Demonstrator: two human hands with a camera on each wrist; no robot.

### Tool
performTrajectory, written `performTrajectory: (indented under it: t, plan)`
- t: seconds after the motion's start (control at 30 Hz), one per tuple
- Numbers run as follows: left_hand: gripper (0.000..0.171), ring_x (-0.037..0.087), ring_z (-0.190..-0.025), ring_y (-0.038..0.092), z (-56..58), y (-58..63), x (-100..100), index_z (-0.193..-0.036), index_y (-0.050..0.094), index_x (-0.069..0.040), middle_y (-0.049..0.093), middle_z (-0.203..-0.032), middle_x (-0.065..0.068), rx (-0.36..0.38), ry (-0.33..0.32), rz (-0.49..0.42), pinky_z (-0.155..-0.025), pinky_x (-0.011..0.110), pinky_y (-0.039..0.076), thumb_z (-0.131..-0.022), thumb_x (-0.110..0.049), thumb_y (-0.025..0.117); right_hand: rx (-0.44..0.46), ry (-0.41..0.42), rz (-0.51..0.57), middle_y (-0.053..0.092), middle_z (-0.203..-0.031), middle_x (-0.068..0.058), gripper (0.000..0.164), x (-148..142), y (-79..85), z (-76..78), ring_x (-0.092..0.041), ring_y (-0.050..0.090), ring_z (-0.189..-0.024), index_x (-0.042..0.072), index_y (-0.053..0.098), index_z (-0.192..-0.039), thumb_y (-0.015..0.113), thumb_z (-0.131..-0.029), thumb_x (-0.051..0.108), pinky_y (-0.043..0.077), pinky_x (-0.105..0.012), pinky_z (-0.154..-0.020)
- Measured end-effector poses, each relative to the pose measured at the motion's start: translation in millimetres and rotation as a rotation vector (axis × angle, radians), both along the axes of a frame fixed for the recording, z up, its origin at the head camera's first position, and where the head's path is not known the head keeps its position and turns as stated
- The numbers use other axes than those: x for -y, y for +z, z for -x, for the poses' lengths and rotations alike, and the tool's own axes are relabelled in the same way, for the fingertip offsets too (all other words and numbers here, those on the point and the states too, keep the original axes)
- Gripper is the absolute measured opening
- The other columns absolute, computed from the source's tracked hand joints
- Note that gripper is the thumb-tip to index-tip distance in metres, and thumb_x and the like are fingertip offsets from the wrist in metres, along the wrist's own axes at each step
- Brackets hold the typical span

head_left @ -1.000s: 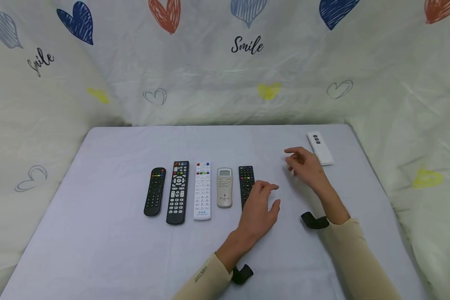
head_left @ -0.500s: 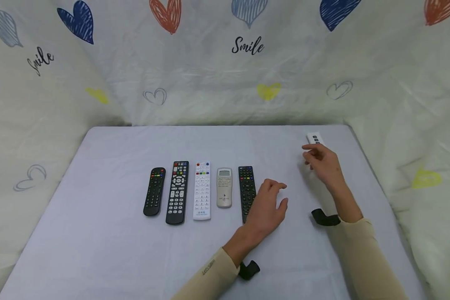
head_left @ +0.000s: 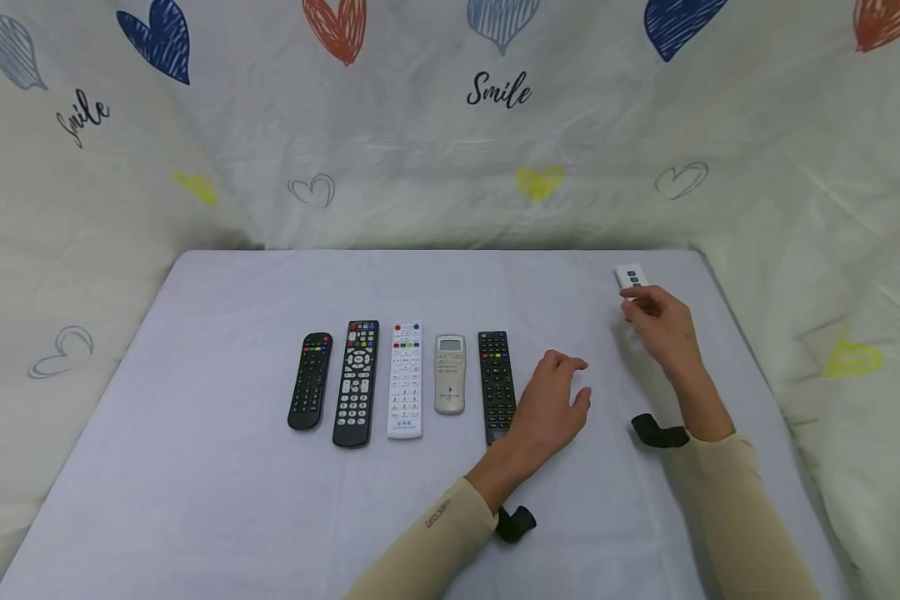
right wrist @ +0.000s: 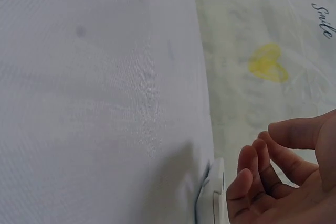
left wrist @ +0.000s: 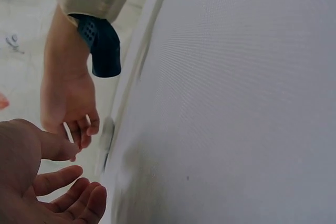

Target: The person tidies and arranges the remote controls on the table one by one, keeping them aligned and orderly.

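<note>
My right hand point(head_left: 663, 327) hovers over the near part of a white remote control point(head_left: 630, 272) at the back right of the table, hiding most of it. Its fingers are loosely bent and hold nothing; the right wrist view shows a gap between them and the remote. My left hand point(head_left: 551, 407) hangs with relaxed, spread fingers just right of a black remote control point(head_left: 497, 375), whose lower corner is covered by that hand. The left wrist view shows both hands apart from each other, with nothing gripped.
Left of the black remote lie a small beige remote with a screen point(head_left: 450, 375), a white remote point(head_left: 405, 383), a long black remote point(head_left: 356, 383) and a shorter black remote point(head_left: 310, 382), in a row. A heart-printed curtain point(head_left: 420, 208) surrounds the white table point(head_left: 195, 500).
My right hand has moved right, from left of the white remote to over it. My left hand has shifted right, uncovering more of the black remote. The remotes have stayed put.
</note>
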State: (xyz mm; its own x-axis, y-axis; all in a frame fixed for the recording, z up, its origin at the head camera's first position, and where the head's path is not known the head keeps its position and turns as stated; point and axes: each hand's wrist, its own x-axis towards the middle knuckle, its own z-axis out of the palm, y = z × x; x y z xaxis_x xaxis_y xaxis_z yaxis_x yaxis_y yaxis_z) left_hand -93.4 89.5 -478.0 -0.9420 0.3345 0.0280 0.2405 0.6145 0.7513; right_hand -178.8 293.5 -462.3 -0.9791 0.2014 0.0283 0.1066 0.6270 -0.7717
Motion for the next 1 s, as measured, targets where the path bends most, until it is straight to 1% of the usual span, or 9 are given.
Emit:
performTrajectory:
  t: [0.1, 0.23, 0.4, 0.57, 0.67, 0.8, 0.87, 1.0]
  plan:
    - [0.036, 0.007, -0.117, 0.060, 2.7, -2.3, -2, -0.140, 0.062, -0.015, 0.058, -0.134, 0.002, 0.010, 0.006, -0.001, -0.096, 0.017, 0.052, -0.104, -0.022, 0.063, 0.017, -0.023, -0.004, 0.064, -0.105, -0.003, 0.036, -2, -0.5, 0.8, -0.007, 0.056, -0.087, 0.006, 0.068, -0.132, 0.058, -0.106, 0.028, 0.044, -0.017, -0.065]
    - [0.036, 0.008, -0.121, 0.059, 8.5, -5.2, -8, -0.140, 0.062, -0.014, 0.058, -0.134, 0.002, 0.012, 0.007, 0.002, -0.099, 0.018, 0.051, -0.105, -0.023, 0.061, 0.029, -0.056, -0.009, 0.064, -0.111, -0.006, 0.035, -5, 0.5, 2.7, -0.001, 0.051, -0.090, 0.006, 0.068, -0.133, 0.058, -0.106, 0.027, 0.043, -0.017, -0.070]
    - [0.035, 0.009, -0.122, 0.060, 14.9, -8.4, -14, -0.139, 0.062, -0.013, 0.058, -0.134, 0.003, 0.003, 0.012, 0.018, -0.099, 0.019, 0.052, -0.105, -0.022, 0.060, 0.039, -0.074, 0.003, 0.063, -0.111, -0.003, 0.035, -7, 1.7, 5.3, 0.001, 0.049, -0.091, 0.006, 0.068, -0.133, 0.058, -0.105, 0.027, 0.042, -0.017, -0.073]
    - [0.035, 0.010, -0.121, 0.061, 17.9, -10.9, -18, -0.139, 0.061, -0.012, 0.059, -0.133, 0.003, -0.021, 0.018, 0.045, -0.097, 0.018, 0.053, -0.105, -0.020, 0.060, 0.013, -0.070, 0.001, 0.065, -0.109, -0.005, 0.034, -13, 0.4, 7.5, 0.004, 0.049, -0.089, 0.004, 0.069, -0.130, 0.059, -0.104, 0.024, 0.041, -0.016, -0.075]
    - [0.035, 0.011, -0.119, 0.061, 19.4, -11.3, -20, -0.139, 0.061, -0.011, 0.059, -0.133, 0.004, -0.029, 0.024, 0.048, -0.095, 0.018, 0.053, -0.105, -0.019, 0.060, 0.021, -0.078, -0.006, 0.064, -0.114, -0.006, 0.035, -17, -1.5, 8.6, 0.004, 0.049, -0.091, 0.005, 0.068, -0.132, 0.058, -0.105, 0.026, 0.041, -0.018, -0.079]
    - [0.035, 0.009, -0.118, 0.060, 21.6, -10.4, -24, -0.139, 0.061, -0.012, 0.058, -0.134, 0.003, -0.028, 0.017, 0.055, -0.094, 0.017, 0.053, -0.105, -0.019, 0.060, 0.042, -0.104, -0.024, 0.062, -0.122, -0.006, 0.038, -21, -4.8, 9.5, 0.003, 0.047, -0.096, 0.006, 0.066, -0.134, 0.057, -0.105, 0.029, 0.040, -0.020, -0.082]
    - [0.035, 0.009, -0.119, 0.060, 23.0, -10.1, -27, -0.139, 0.061, -0.012, 0.058, -0.134, 0.002, -0.036, 0.010, 0.064, -0.093, 0.016, 0.053, -0.105, -0.020, 0.060, 0.031, -0.120, -0.024, 0.062, -0.120, -0.004, 0.038, -22, -6.0, 10.3, 0.004, 0.046, -0.095, 0.005, 0.067, -0.133, 0.058, -0.105, 0.029, 0.039, -0.020, -0.082]
    - [0.034, 0.008, -0.118, 0.060, 26.0, -12.1, -33, -0.138, 0.062, -0.013, 0.058, -0.133, 0.001, -0.067, 0.006, 0.106, -0.090, 0.015, 0.052, -0.104, -0.019, 0.060, -0.024, -0.174, -0.009, 0.058, -0.106, 0.010, 0.035, -25, -5.5, 12.6, 0.006, 0.045, -0.089, 0.004, 0.071, -0.127, 0.061, -0.103, 0.027, 0.038, -0.019, -0.080]
